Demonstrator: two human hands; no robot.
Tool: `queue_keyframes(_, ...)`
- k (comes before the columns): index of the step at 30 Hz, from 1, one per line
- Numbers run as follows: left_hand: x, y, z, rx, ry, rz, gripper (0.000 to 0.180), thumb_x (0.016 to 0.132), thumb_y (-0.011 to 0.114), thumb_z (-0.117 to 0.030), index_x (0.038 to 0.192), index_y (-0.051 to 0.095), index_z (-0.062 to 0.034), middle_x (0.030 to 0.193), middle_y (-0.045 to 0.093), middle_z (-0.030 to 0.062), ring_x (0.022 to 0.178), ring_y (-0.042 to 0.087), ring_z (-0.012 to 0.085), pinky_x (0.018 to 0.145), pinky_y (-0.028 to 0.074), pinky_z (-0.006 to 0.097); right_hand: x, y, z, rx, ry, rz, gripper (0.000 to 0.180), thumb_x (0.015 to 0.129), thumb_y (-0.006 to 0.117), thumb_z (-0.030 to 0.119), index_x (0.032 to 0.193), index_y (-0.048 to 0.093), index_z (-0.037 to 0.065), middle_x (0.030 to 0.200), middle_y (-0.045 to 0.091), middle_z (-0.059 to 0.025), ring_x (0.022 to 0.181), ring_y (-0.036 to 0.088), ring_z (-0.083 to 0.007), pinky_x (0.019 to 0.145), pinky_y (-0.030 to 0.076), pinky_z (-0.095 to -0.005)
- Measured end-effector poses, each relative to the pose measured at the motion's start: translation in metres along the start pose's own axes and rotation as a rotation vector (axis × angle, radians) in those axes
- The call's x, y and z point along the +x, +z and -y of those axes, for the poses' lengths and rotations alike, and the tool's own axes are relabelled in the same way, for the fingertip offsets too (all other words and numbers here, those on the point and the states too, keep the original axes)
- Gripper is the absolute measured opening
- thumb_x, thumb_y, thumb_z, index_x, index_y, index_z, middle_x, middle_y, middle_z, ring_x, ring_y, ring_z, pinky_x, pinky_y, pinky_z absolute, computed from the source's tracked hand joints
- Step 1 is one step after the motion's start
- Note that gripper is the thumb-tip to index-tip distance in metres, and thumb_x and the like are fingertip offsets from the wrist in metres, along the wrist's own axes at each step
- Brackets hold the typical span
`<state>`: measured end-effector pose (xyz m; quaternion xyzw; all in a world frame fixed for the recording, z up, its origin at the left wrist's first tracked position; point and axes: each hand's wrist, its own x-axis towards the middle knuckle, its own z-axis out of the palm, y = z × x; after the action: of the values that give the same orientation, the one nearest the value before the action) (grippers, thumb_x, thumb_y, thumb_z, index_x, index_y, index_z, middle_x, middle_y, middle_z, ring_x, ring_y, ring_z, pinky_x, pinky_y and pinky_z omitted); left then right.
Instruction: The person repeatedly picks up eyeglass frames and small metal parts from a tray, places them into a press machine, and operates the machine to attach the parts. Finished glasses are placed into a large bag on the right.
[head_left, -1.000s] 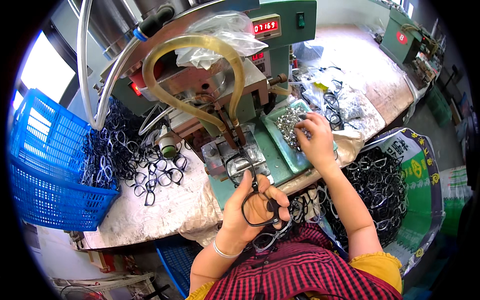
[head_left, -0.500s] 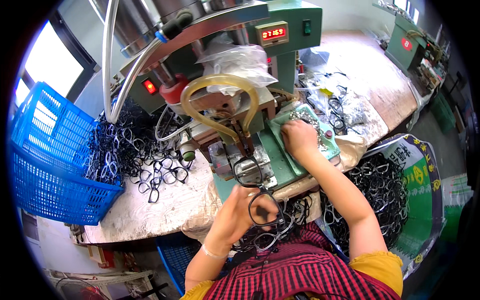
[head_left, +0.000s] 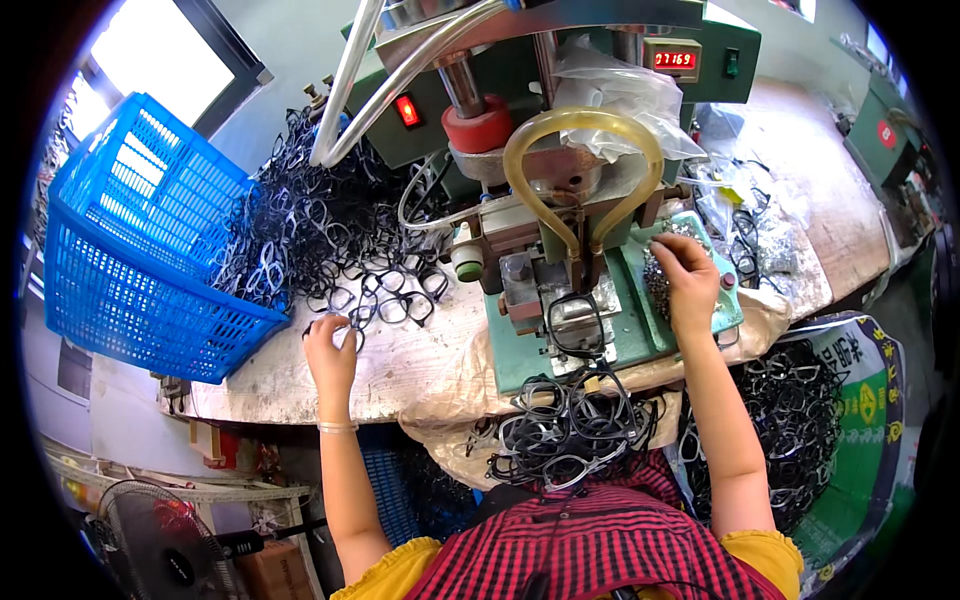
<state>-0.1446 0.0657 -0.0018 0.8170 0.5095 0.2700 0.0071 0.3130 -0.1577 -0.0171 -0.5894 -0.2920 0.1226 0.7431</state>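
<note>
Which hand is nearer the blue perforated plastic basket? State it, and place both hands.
Left. The left hand is just right of the basket; the right hand is much farther right, at the light-green tray of small silvery pieces.

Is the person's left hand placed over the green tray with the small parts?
No, the left hand is at the near edge of the eyeglass frame pile, while the right hand is over the green tray.

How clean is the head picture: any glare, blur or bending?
In the head view, the window is blown out white; same view, straight edges bend toward the black rim; same view, the left hand and right hand look fairly sharp, while the glasses frames heaped at right merge into a dark tangle.
</note>
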Motion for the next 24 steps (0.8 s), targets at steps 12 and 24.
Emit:
queue_keyframes(12,0.018,0.065,0.005,0.380,0.074,-0.180,0.021,0.071,0.074,-0.008,0.092,0.071,-0.0084,0.132,0.060,0.0162,0.104,0.057,0.0362,0.092,0.046,0.044,-0.057,-0.091,0.041,-0.596,-0.181,-0.161,0.015,0.079,0.071,-0.004,0.093,0.073,-0.001,0.091,0.071,-0.0093,0.089,0.067,-0.0213,0.083,0.049,-0.0314)
queue_keyframes(24,-0.016,0.055,-0.120,-1.423,-0.626,0.053,0.020,0.103,0.050,-0.025,0.091,0.051,-0.0083,0.079,0.063,0.0086,0.064,0.055,0.0155,0.056,0.041,0.025,-0.041,0.047,0.080,-0.014,-0.156,0.169,0.034,0.080,0.071,0.002,0.113,0.064,-0.002,0.095,0.070,-0.0079,0.088,0.066,-0.0148,0.082,0.051,-0.0281)
